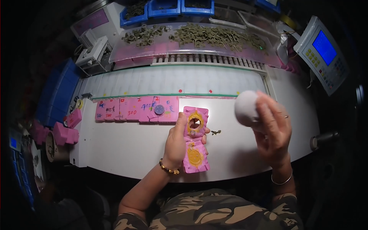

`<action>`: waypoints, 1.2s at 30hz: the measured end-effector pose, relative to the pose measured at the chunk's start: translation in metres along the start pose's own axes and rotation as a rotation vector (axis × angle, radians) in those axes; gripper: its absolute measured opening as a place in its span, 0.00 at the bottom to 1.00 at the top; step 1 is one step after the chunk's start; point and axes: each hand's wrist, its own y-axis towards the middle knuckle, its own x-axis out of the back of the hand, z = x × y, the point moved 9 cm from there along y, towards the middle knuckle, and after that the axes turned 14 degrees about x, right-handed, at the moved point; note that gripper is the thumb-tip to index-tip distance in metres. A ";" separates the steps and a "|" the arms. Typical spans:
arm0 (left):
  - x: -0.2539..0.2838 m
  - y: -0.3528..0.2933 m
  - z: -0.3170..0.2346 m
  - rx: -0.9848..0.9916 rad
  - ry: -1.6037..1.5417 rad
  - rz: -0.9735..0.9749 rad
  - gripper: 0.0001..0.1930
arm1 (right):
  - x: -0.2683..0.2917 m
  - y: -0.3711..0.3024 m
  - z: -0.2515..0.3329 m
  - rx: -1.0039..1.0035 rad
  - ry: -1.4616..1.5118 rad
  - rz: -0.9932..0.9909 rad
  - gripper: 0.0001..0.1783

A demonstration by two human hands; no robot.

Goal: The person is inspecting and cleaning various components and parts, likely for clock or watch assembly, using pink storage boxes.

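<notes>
My left grip (175, 147) is closed around the pink mould (196, 158), thumb along its left side and fingertips showing at its right, and I hold it opened out in two halves over the middle of the bench (126, 149), toward the near edge. The upper half has a round, yellow-lined opening; the lower half carries a yellow rounded pattern and points toward my body. My right grip (274, 120) is closed on a white ball (245, 109), raised over the right part of the bench, well apart from the mould; it is blurred, so it may be a soft pouch rather than a solid ball. A few small dark green bits (216, 132) lie on the bench just right of the mould. To my left, a row of pink blocks (132, 109) with handwriting on them runs along the near side of a pale strip (172, 81) with green borders, and a round grey-blue piece (159, 109) sits on the row's right part. Beyond the strip come metal rollers (214, 59), then a clear tray (153, 50) heaped with greenish twiggy pieces (214, 36). A panel with a blue screen (324, 48) stands by the far right corner.
</notes>
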 end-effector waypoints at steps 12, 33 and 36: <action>0.007 -0.025 -0.018 -0.133 0.214 -0.139 0.34 | -0.050 0.024 0.046 0.107 0.202 0.267 0.30; 0.008 -0.073 -0.080 -0.884 0.043 -0.140 0.42 | -0.055 0.033 0.105 0.276 0.247 0.392 0.28; 0.019 -0.074 -0.082 -0.881 0.179 -0.198 0.46 | -0.069 0.021 0.086 0.199 0.444 0.462 0.27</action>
